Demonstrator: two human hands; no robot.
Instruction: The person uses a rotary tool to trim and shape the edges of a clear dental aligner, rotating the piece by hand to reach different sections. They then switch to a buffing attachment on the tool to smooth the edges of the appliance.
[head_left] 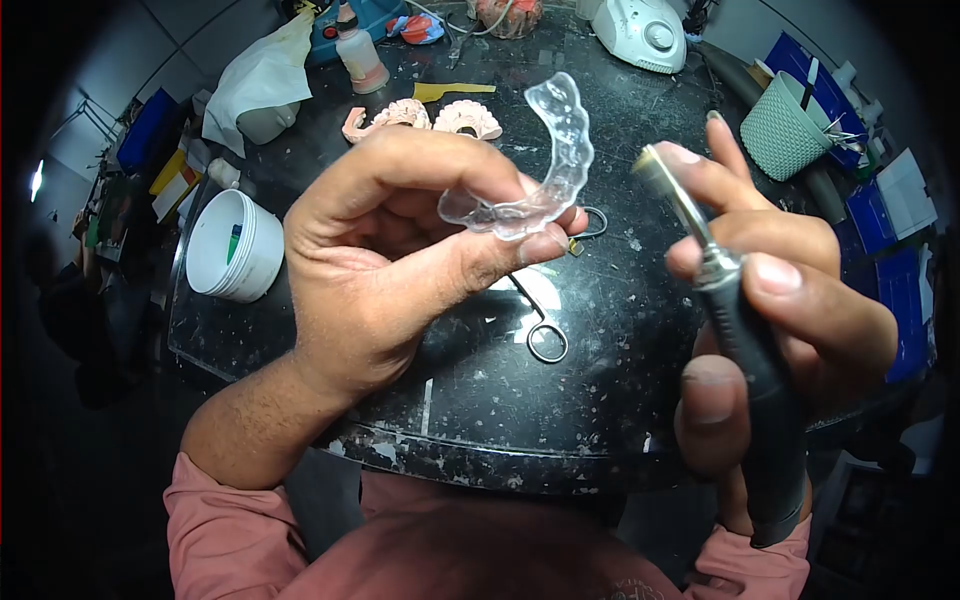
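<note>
My left hand (pixel 390 240) pinches a clear plastic dental aligner (pixel 568 140) between thumb and fingers, its curved arch standing up above the fingertips. To the right, my right hand (pixel 790 290) is wrapped round a black rotary handpiece (pixel 750 370). The metal shank of the handpiece points up and left, with a yellowish tip (pixel 650 165) apart from the aligner. Below the aligner, scissors (pixel 547 341) lie on the dark table (pixel 480 400), partly hidden by my left hand.
Dental casts (pixel 467 119) and a yellow strip (pixel 452 91) lie at the back, near a bottle (pixel 360 55). A white tub (pixel 235 245) stands left. A woven basket (pixel 785 125) with tools stands right, and a white device (pixel 640 35) at the back. A person (pixel 85 250) is far left.
</note>
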